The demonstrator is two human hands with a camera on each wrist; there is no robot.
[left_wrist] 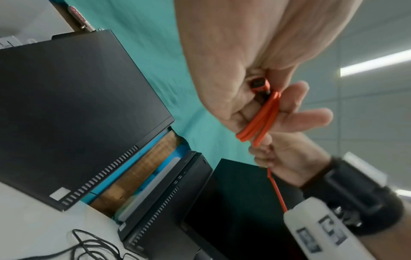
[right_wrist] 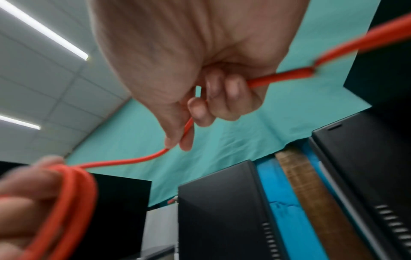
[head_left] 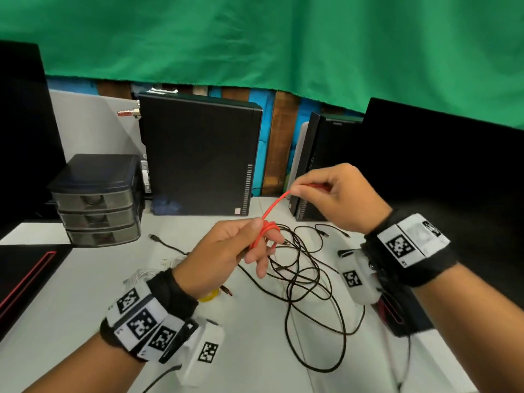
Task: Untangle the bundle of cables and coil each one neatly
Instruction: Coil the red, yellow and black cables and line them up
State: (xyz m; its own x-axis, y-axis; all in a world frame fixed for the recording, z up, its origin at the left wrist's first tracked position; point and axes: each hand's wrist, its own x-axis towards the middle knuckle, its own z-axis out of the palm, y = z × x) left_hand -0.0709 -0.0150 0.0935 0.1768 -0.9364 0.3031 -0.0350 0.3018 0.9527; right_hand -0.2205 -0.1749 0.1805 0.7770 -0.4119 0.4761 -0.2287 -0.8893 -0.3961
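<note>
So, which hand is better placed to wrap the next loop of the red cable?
The right hand: it pinches the free length of the red cable, while the left hand holds the finished loops.

Yellow cable point(head_left: 211, 295) mostly behind wrist

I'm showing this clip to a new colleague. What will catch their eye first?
Probably the orange cable, stretched in mid-air between the left hand, which has it looped round its fingers, and the right hand, which pinches it. Next, the black cables tangled on the white table below.
</note>
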